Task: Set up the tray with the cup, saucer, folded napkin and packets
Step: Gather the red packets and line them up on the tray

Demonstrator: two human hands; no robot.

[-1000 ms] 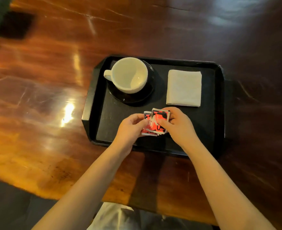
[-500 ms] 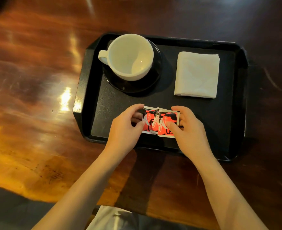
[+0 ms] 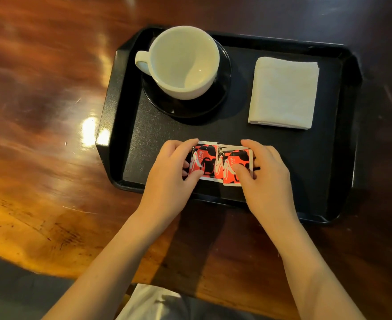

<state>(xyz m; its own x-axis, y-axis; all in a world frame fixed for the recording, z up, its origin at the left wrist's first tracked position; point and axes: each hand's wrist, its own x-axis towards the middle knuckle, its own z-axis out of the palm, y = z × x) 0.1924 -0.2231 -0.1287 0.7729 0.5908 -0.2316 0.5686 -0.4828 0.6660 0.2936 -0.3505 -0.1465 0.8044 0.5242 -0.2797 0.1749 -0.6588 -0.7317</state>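
Low in the black tray [image 3: 111, 116], the left hand [image 3: 169, 179] pinches one red sugar packet [image 3: 203, 161] while the right hand [image 3: 265, 179] presses fingertips on the overlapping packets [image 3: 233, 166] beside it. Best to fan them flat and evenly, clear of the saucer [image 3: 222, 98], white cup [image 3: 183, 63] and folded napkin [image 3: 282, 93] above.

Left hand [image 3: 167, 179]: bare, no ring or watch seen | right hand [image 3: 263, 174]: bare, same | forearms: both uncovered to frame edge, no sleeves in view | lap: pale whitish-grey garment [image 3: 153, 303], creased, at bottom centre
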